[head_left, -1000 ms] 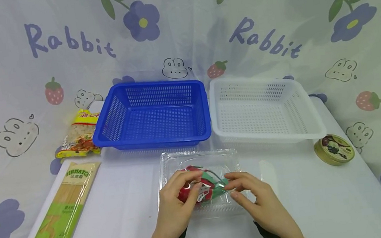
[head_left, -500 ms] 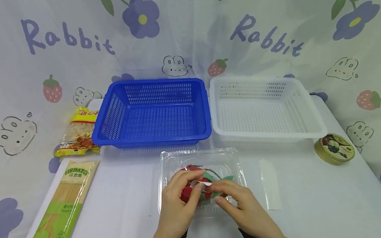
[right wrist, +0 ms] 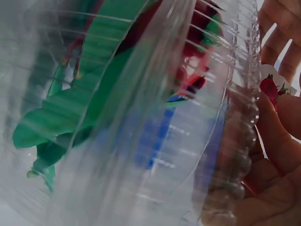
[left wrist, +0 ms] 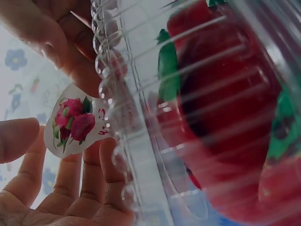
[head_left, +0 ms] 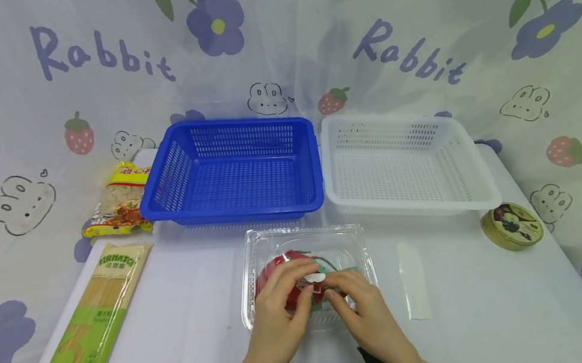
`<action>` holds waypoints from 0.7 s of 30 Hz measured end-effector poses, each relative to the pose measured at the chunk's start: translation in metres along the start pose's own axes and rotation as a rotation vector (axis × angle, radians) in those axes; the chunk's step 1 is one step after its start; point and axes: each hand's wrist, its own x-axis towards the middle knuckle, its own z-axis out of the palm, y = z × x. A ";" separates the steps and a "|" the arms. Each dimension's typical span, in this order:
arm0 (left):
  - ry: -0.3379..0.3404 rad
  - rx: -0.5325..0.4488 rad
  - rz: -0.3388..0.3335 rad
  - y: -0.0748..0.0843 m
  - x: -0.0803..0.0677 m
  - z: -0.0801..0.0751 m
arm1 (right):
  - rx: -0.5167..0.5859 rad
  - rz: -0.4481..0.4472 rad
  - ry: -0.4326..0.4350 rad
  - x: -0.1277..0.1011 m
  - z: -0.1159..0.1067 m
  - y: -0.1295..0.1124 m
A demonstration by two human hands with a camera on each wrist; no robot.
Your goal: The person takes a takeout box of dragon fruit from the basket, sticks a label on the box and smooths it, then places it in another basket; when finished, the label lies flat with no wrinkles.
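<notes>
A clear plastic clamshell box (head_left: 303,232) lies on the white table (head_left: 195,332), with red fruit (head_left: 271,270) and green leaves inside. Both hands rest on its lid. My left hand (head_left: 294,287) curls its fingers over the box at the near left. My right hand (head_left: 338,289) meets it from the right, and its fingertips pinch a small white sticker (head_left: 314,277). In the left wrist view the sticker (left wrist: 75,125) shows printed red fruit at the box's ribbed edge (left wrist: 136,141), between my left hand (left wrist: 70,193) and the other hand's fingers (left wrist: 56,42). The right wrist view shows the box (right wrist: 141,141) against my right hand (right wrist: 277,160).
A blue basket (head_left: 235,216) and a white basket (head_left: 409,208) stand side by side behind the box, nothing in either. A round tin (head_left: 511,226) sits at the right. A long noodle pack (head_left: 91,333) and a yellow snack bag (head_left: 119,202) lie at the left.
My right hand has slid left across the lid to meet my left hand at the sticker. The box has stayed in place.
</notes>
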 end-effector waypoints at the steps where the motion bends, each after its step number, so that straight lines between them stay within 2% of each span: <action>1: -0.006 0.004 -0.011 0.000 0.000 0.000 | -0.006 -0.002 0.000 0.000 0.000 0.001; 4: -0.029 0.013 -0.050 0.000 -0.001 0.000 | -0.021 -0.004 -0.007 0.001 0.001 0.003; 7: -0.034 0.028 -0.057 -0.001 -0.001 0.001 | -0.032 -0.002 -0.015 0.002 0.002 0.005; 12: -0.012 0.064 -0.021 -0.006 -0.001 0.004 | -0.081 -0.018 -0.015 0.002 0.003 0.007; 16: -0.006 0.099 -0.014 -0.011 -0.002 0.008 | -0.131 -0.072 0.002 0.003 0.005 0.008; 21: 0.023 0.224 0.060 -0.020 -0.003 0.015 | -0.173 -0.157 0.039 0.004 0.007 0.009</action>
